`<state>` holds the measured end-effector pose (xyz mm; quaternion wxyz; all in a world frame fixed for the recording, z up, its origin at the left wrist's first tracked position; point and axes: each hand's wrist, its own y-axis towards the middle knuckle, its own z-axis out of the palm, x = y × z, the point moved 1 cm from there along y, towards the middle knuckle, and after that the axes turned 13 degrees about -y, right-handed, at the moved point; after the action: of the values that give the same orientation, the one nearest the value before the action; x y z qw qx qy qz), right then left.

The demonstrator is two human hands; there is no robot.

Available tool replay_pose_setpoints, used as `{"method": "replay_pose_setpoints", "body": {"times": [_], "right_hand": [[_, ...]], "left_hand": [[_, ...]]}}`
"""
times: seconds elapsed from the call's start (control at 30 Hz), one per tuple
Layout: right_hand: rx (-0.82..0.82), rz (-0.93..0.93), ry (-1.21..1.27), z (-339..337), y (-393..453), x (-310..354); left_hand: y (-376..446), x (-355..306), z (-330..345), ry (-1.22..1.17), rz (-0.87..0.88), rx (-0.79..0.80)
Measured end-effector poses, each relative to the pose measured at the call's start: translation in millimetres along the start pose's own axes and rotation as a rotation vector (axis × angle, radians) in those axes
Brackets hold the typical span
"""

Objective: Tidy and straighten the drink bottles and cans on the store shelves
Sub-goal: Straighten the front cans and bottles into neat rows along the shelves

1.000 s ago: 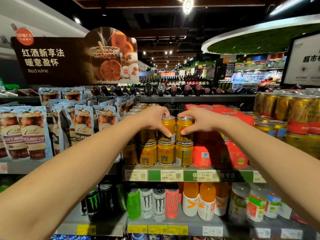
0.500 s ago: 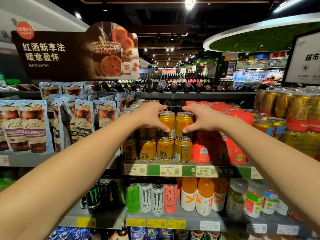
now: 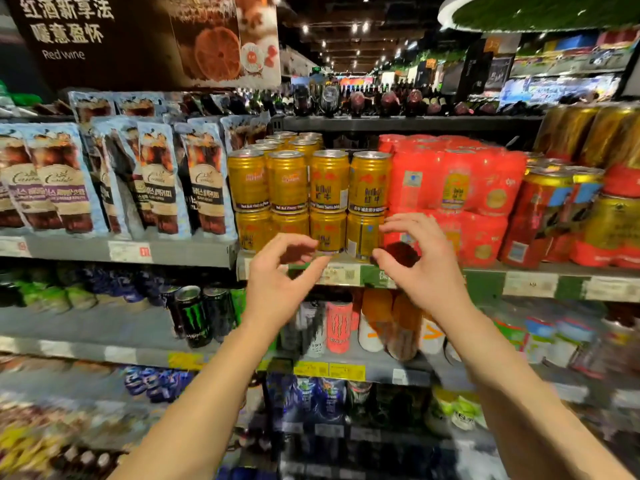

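Note:
Gold energy-drink cans [image 3: 329,181] stand stacked in two layers on the middle shelf [image 3: 485,278], the front row upright and even. My left hand [image 3: 277,275] hovers in front of the lower cans [image 3: 327,232], fingers curled apart, holding nothing. My right hand [image 3: 419,261] is beside it, in front of the lower right can [image 3: 360,233] and the red multipacks [image 3: 450,181], also empty with fingers spread. Neither hand touches a can.
Coffee pouches [image 3: 156,181] hang to the left of the cans. Gold and red cans [image 3: 554,209] stand at the right. Black, white and pink energy cans [image 3: 337,327] and orange bottles [image 3: 374,320] fill the shelf below. Wine bottles lie on top.
Both hands have let go of the two upper front cans and dropped down and back toward me. The camera view has tilted downward.

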<state>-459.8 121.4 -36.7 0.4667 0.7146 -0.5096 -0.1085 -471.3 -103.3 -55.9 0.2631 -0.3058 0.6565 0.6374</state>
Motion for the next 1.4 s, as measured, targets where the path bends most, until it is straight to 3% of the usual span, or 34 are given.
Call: {"method": "replay_pose_setpoints", "body": {"times": [0.23,0.33,0.5,0.67,0.8,1.07,1.4], "right_hand": [[0.124,0.367,0.247,48,-105,-30],[0.165,0.435,0.261,78,-143,-42],[0.309,0.792,0.249,119,-162,-37],[0.303,0.642,0.076,168,-142,-36],[0.406,0.724,-0.025,202,-146,-47],[0.343,0.749,-0.023,222,-140,-53],[0.297,0.732,-0.007,235,-146,-59]], "left_hand": [[-95,70,12,-0.141,-0.482,-0.194],[-120,99,16,-0.091,-0.589,-0.268],[-128,141,20,-0.080,-0.687,-0.402],[-114,182,38,0.001,-0.707,-0.380],[-117,207,40,0.233,-0.659,-0.294],[-115,214,33,0.286,-0.629,-0.214],[-118,222,32,0.173,-0.666,-0.208]]}}
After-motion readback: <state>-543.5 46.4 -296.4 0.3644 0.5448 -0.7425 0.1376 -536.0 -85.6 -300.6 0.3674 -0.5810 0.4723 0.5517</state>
